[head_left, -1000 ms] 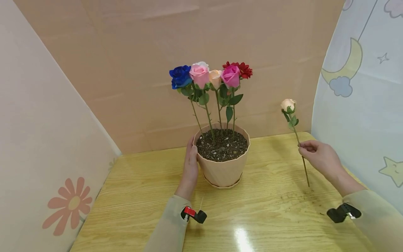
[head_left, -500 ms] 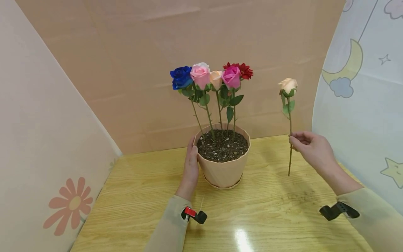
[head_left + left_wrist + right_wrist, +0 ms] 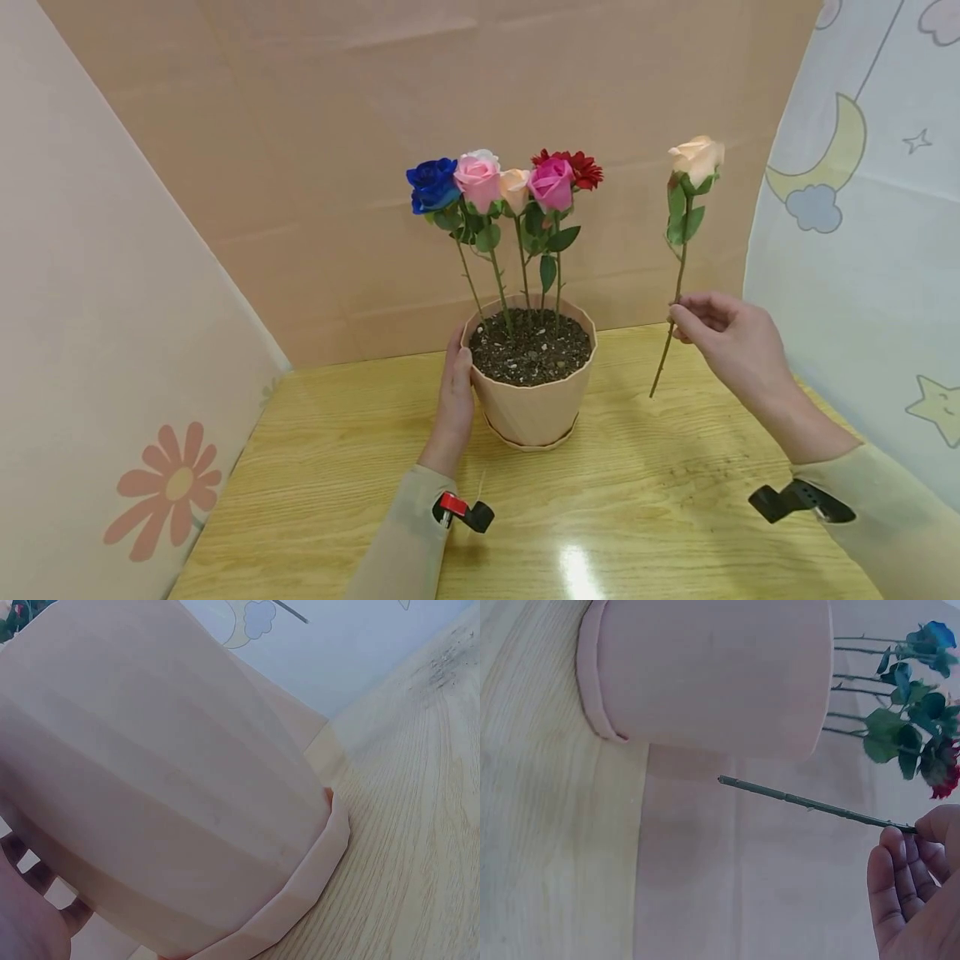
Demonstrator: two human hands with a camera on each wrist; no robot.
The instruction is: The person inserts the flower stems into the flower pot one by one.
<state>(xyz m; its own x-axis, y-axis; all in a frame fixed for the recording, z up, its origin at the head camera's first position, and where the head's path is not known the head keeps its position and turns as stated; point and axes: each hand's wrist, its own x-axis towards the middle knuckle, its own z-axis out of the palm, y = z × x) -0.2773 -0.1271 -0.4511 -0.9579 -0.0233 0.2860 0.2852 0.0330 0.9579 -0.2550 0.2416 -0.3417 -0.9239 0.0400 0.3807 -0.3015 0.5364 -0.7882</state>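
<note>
My left hand (image 3: 453,400) rests against the left side of a peach flowerpot (image 3: 532,412), with the thumb near the rim and the other fingers toward the back. Dark soil (image 3: 536,354) fills the pot. Several artificial flowers stand in it: a blue rose (image 3: 433,185), a light pink rose (image 3: 477,181), a small peach rose (image 3: 514,190), a magenta rose (image 3: 551,183) and red blooms (image 3: 585,170) behind. Right of the pot, my right hand (image 3: 738,342) pinches the stem of a peach rose (image 3: 696,160) between thumb and fingers. Its bare stem end (image 3: 731,781) points toward the pot, above the table.
The pot stands on a matching saucer (image 3: 300,889) on a wooden table (image 3: 360,467). Dark crumbs (image 3: 723,462) lie on the wood at the right. A tan backdrop (image 3: 337,167) rises behind, with printed side panels (image 3: 832,275) at both sides.
My right hand has raised the peach rose and moved it left toward the pot; its stem has swung so the lower end points left. My left hand and the pot have stayed put.
</note>
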